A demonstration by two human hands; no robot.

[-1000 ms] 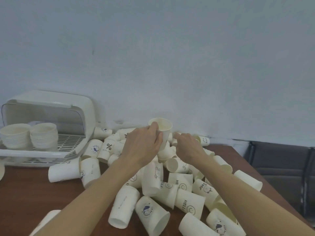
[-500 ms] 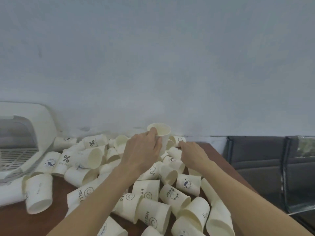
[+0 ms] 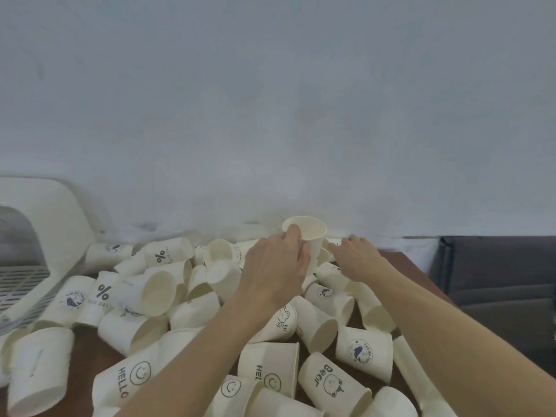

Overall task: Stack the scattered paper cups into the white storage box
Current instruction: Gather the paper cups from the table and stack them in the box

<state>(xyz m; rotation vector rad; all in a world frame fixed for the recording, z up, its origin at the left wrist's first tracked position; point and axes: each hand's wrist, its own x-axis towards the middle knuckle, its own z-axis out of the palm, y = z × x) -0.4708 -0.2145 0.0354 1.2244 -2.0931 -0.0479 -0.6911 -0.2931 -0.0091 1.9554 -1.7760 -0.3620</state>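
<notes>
Pale grey wall (image 3: pixel 270 100) fills the upper half of the view; below it, a dark brown table (image 3: pixel 84 356) set against the wall.

Far left: white storage box (image 3: pixel 51 218), cut off by the picture's edge, with a rounded hood and a slatted white rack (image 3: pixel 21 284) inside. Its contents are out of view.

Left to centre: heap of paper cups (image 3: pixel 180 296) lying on their sides across the table, touching and overlapping, right up against the box. Prints include a percent sign (image 3: pixel 103 291), a blue whale badge (image 3: pixel 71 299), and "HELLO" with a smiley (image 3: pixel 132 377).

Centre: left hand (image 3: pixel 275 272), forearm reaching in from the bottom edge, fingers curled round one upright cup (image 3: pixel 308 236) held above the heap near the wall, mouth upward, plain inside.

Right of centre: right hand (image 3: pixel 358 258), palm down on the cups at the back of the heap just beside the held cup, fingers bent over them. Whether they pinch a cup or only rest there cannot be told.

Lower right: more cups, one printed "Bear" (image 3: pixel 332 383), one with a whale badge (image 3: pixel 361 350).

Far right: dark grey seat (image 3: pixel 496 281) beside the table.
</notes>
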